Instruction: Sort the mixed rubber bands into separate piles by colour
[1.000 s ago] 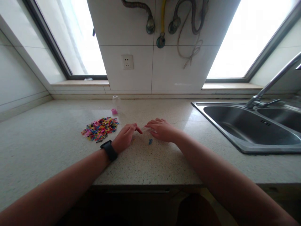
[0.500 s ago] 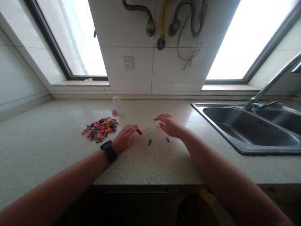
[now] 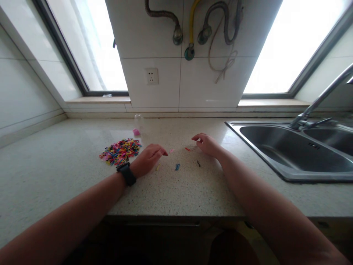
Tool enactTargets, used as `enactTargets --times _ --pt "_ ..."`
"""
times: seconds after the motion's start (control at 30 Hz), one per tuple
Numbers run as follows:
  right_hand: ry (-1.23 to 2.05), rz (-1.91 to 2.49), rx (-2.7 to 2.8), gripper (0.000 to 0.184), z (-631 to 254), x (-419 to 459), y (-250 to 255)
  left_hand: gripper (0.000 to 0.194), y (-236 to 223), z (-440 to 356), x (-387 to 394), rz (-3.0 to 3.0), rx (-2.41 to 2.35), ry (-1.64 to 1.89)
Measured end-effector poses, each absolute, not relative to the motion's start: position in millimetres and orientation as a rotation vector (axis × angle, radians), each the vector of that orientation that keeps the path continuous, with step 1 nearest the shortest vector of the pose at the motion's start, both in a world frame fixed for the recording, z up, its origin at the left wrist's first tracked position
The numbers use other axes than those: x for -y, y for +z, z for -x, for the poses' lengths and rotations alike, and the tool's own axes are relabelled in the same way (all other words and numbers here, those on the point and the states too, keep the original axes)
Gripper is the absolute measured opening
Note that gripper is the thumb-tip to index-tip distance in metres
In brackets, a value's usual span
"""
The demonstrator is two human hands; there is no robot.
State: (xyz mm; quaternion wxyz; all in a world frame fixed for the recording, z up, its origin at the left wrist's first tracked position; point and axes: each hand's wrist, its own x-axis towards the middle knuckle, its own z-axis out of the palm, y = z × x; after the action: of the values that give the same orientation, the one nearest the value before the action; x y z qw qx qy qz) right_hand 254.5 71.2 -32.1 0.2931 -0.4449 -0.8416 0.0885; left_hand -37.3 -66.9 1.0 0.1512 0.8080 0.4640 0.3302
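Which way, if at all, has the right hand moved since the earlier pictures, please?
Yes, to the right: the right hand is now closer to the sink than in both earlier pictures.

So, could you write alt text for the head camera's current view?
A person's bare left hand and right hand are beside scattered small pink, red, yellow, blue and dark pieces on a speckled, pale countertop, with a multicoloured heap of small pieces at left and a metal sink at right.
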Motion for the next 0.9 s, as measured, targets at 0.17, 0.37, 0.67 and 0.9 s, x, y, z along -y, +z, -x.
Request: enactTargets --times 0.17,0.37,0.67,0.9 --pt "0.239 1.2 2.225 0.03 -257.5 -74.1 -31.7 0.032 19.5 69.0 49.6 -2.302 -1.469 0.968" --pt "0.251 1.194 2.244 0.027 -257.5 -74.4 -32.0 0.036 34.7 139.1 30.5 -2.379 -1.789 0.822" --pt "0.267 1.202 2.265 0.024 -256.9 -75.7 -32.9 0.046 33.1 213.1 27.0 -2.234 -1.883 0.304" --pt "0.293 1.198 2.28 0.023 -255.1 -73.0 -30.9 0.044 28.5 216.0 28.4 -2.185 -1.862 0.152"
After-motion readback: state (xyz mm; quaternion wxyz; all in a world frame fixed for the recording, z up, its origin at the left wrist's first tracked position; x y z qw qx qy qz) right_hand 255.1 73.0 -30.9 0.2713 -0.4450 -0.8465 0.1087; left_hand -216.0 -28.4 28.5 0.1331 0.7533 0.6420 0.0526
